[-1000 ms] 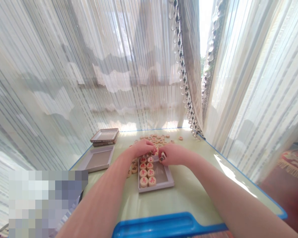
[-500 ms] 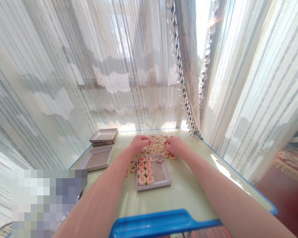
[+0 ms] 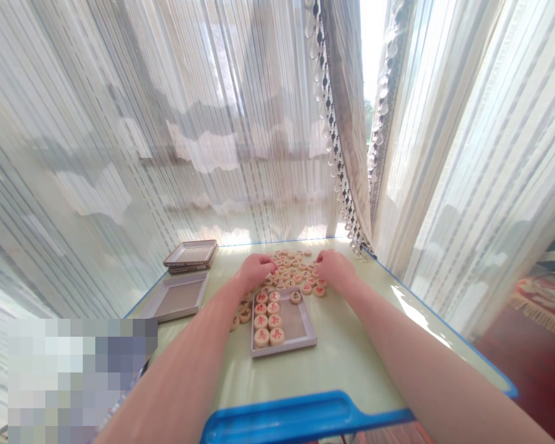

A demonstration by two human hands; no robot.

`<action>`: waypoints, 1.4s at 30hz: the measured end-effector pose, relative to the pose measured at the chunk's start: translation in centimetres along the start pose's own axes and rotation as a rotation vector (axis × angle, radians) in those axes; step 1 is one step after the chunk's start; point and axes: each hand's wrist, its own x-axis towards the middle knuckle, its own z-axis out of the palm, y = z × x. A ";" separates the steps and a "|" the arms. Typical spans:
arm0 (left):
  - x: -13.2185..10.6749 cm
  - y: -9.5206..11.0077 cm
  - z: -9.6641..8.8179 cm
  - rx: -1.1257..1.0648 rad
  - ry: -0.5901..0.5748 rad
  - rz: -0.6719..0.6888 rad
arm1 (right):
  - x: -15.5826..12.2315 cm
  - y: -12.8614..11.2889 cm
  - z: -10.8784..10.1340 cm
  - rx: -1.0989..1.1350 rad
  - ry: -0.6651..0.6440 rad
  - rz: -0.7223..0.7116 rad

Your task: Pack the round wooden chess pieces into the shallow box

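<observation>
Loose round Chinese chess pieces (image 3: 290,271) with red or black characters lie in a spread at the far middle of the table. At their left side is my left hand (image 3: 255,271), fingers bent and pressed together over the pieces. My right hand (image 3: 335,270) is curled at their right side, fingertips close to the outer pieces. Whatever either hand grips is too small or hidden to make out. Nearer to me lies a shallow grey box tray (image 3: 300,343). Two columns of red-marked pieces (image 3: 269,320) fill its left part, and one black-marked piece (image 3: 295,297) sits at its far right.
On the left lie another shallow tray (image 3: 178,300) and a stack of trays or lids (image 3: 192,254). Several pieces (image 3: 244,314) lie beside my left forearm. The pale green table (image 3: 342,370) has a blue rim (image 3: 282,416). Striped curtains (image 3: 203,154) hang behind it.
My right hand has moved a little to the right, away from the middle of the spread pieces. My left hand stays at the left side. The view has shifted slightly.
</observation>
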 end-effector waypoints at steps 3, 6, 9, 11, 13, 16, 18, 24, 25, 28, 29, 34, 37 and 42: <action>0.0 0.1 -0.1 0.017 0.012 0.000 | 0.1 0.2 -0.2 0.042 0.079 0.017; 0.0 -0.1 0.0 0.057 0.017 0.016 | 0.2 0.2 -0.2 0.073 0.060 -0.009; 0.2 -0.5 0.0 0.094 0.018 0.035 | 0.4 0.1 0.3 0.078 0.025 -0.039; 0.3 -0.7 0.1 0.100 0.017 0.041 | 0.5 0.1 0.7 0.075 0.012 -0.095; 0.3 -0.8 0.1 0.092 0.017 0.042 | 0.6 0.2 1.0 0.054 0.007 -0.153; 0.4 -0.8 0.1 0.085 0.015 0.039 | 0.7 0.2 1.2 -0.008 -0.043 -0.188; 0.4 -0.9 0.1 0.094 0.015 0.046 | 0.7 0.2 1.3 -0.030 -0.079 -0.188; 0.3 -0.6 0.0 0.113 0.000 0.053 | 0.9 0.4 1.2 0.015 -0.067 -0.156; 0.3 -0.5 0.0 0.121 -0.003 0.048 | 0.9 0.4 1.3 0.015 -0.081 -0.157; 0.3 -0.4 0.0 0.150 -0.015 0.034 | 1.0 0.6 1.3 -0.009 -0.124 -0.168; 0.3 -0.5 0.1 0.159 -0.023 0.036 | 1.0 0.6 1.3 -0.015 -0.132 -0.166; 0.5 -1.0 0.1 0.188 -0.033 0.060 | 0.8 0.5 1.0 0.002 -0.123 -0.062; 0.4 -0.7 0.0 0.170 0.012 0.054 | 0.8 0.5 1.2 0.029 -0.101 -0.017; 0.3 0.0 -0.4 0.152 0.103 0.010 | 1.4 1.1 1.9 0.126 -0.083 0.027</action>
